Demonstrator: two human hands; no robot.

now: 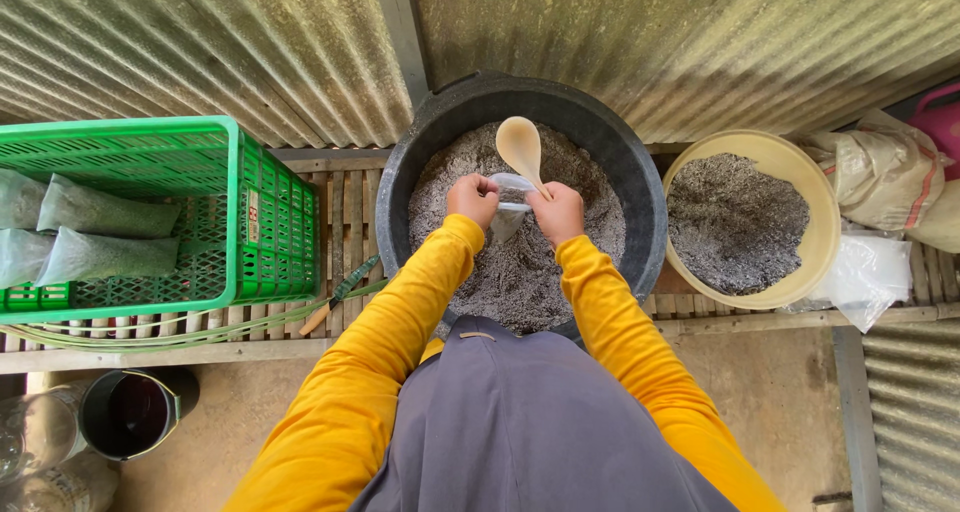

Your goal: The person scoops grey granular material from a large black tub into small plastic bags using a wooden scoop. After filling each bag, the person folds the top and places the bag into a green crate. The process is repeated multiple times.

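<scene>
I note both hands working over the black tub (640,187), which sits at the middle of the slatted bench against the corrugated wall and is filled with grey granular mix (560,272). My left hand (472,198) is closed in a pinch on the rim of a small clear plastic bag (508,210), holding its mouth open and hanging just above the mix, so that any spill would fall back into the tub. My right hand (557,212) is closed around the handle of a pale plastic spoon (521,148) and also appears to grip the bag's opposite rim; the spoon's bowl points up and away, empty as far as I can tell. To the left, a green crate (270,222) holds filled bags (95,212) laid flat. To the right, a yellow basin (815,187) carries more grey mix, with loose plastic sacks (880,172) at the bench's right end. A dark bucket (130,412) stands on the floor at lower left.
</scene>
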